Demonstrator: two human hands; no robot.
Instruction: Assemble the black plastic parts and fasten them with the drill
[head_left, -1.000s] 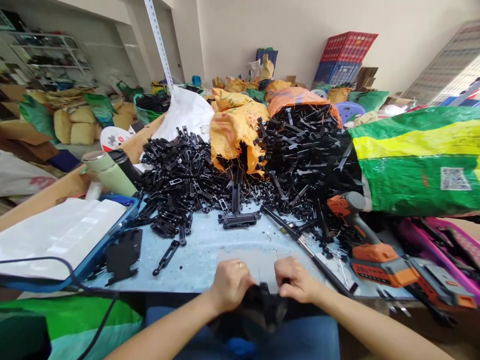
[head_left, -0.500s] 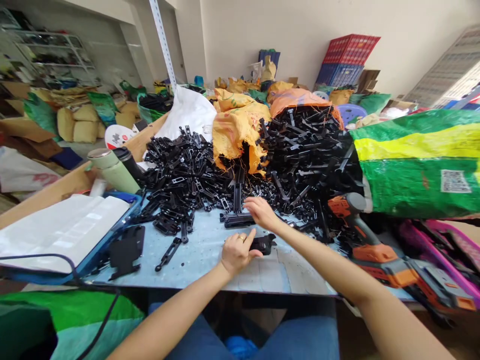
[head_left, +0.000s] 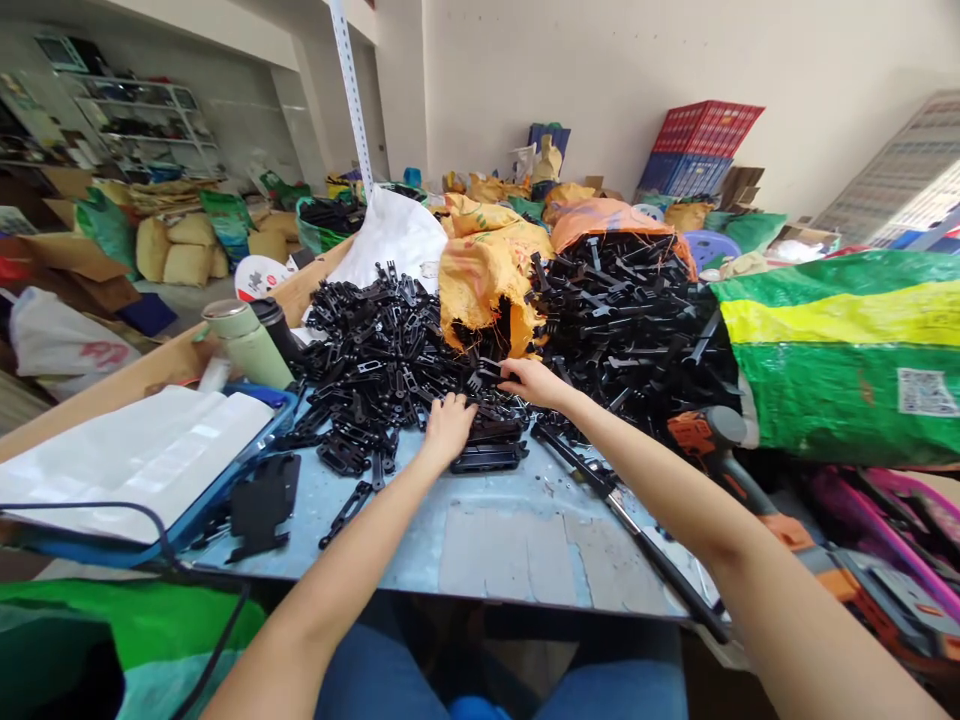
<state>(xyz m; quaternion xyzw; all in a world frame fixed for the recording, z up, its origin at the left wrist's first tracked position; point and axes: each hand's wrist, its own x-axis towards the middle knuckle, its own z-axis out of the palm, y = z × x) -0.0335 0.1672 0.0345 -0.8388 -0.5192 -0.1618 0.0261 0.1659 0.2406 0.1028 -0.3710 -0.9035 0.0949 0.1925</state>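
My right hand (head_left: 536, 383) pinches a black forked plastic part (head_left: 489, 370) below the torn mouth of the yellow sack (head_left: 487, 265). To its left, my left hand (head_left: 448, 428) rests its spread fingertips at the edge of the heap of small black linkage parts (head_left: 375, 350); whether it touches one cannot be made out. Just right of that hand, long black channel-shaped pieces (head_left: 491, 457) lie on the light blue tabletop (head_left: 412, 530). A long rod with black and silver sections (head_left: 630, 525) slants towards the front edge, beside my right forearm.
An orange-and-grey cordless power tool (head_left: 780, 530) lies at the right. Behind it bulges a green-and-yellow sack (head_left: 840, 350). An orange sack (head_left: 622, 220) spills black parts. On the left are a blue tray (head_left: 281, 415) with white sheets, a green flask (head_left: 247, 345) and a flat black plate (head_left: 262, 505).
Both hands have moved away from the front. The left has left the black piece it was touching and gone to the heap; the right has taken hold of a forked part. The long rod now shows.
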